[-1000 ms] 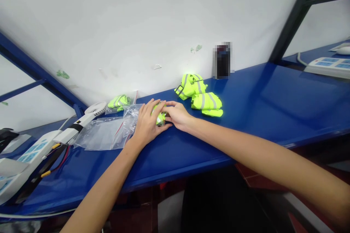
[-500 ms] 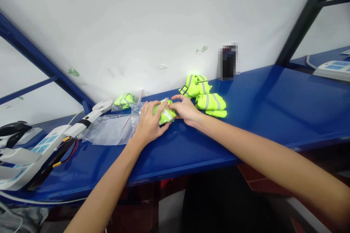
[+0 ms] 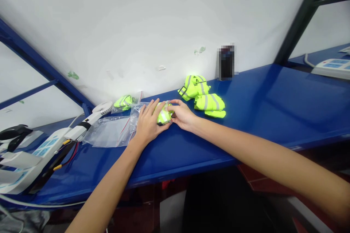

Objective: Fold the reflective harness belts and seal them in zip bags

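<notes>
A rolled neon-yellow reflective bundle (image 3: 164,115) lies in a clear plastic bag on the blue table (image 3: 175,145). My left hand (image 3: 150,122) rests over the bundle's left part, fingers and thumb around it. At the bag's right end my right hand (image 3: 183,115) pinches the plastic edge. Two more yellow bundles lie unbagged to the right, one (image 3: 194,86) with a black buckle and a rolled one (image 3: 210,102) in front of it. Flat clear bags (image 3: 109,131) with a red seal line spread out left of my left hand.
Another bagged yellow bundle (image 3: 124,102) sits by the wall. To the left are a white handheld fan (image 3: 102,108), a power strip (image 3: 46,147) and cables. A pixelated dark object (image 3: 226,63) stands at the back right.
My right hand's fingers have closed in at the bag's right edge. The left hand's fingers have shifted slightly over the bundle, which shows a little further left.
</notes>
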Motion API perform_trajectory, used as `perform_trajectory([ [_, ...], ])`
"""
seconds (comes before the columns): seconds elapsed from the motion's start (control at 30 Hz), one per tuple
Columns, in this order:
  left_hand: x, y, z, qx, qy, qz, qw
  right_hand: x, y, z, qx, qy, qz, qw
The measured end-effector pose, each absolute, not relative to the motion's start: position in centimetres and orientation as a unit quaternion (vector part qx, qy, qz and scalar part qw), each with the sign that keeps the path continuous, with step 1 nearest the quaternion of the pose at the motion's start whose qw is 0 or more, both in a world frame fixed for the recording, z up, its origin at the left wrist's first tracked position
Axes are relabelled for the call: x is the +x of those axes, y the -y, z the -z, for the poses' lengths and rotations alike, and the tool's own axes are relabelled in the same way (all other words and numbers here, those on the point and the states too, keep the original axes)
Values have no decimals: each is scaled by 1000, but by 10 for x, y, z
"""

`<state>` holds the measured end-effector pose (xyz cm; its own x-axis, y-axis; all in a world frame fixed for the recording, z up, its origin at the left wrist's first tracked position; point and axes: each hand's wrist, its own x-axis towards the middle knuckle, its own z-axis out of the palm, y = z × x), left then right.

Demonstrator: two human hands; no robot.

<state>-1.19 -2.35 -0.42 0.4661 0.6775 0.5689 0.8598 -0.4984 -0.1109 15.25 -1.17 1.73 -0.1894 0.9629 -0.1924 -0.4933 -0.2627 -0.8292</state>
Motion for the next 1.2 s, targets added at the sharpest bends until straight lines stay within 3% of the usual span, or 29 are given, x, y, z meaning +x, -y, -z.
perform_trajectory([
  [0.37,-12,29,-1,-858,434,211,174,162,8,-18,-417,472,-596,498],
  [0.53,-14,30,0,-836,439,270,190,164,3,-19,-372,399,-666,508],
  [0.87,-13,26,3,-850,439,223,185,157,4,-13,-329,327,-724,511],
  [1.03,-11,30,1,-849,451,179,210,162,2,-10,-391,413,-672,474],
  [1.2,-16,30,-1,-842,432,228,230,164,1,-8,-434,522,-587,441],
])
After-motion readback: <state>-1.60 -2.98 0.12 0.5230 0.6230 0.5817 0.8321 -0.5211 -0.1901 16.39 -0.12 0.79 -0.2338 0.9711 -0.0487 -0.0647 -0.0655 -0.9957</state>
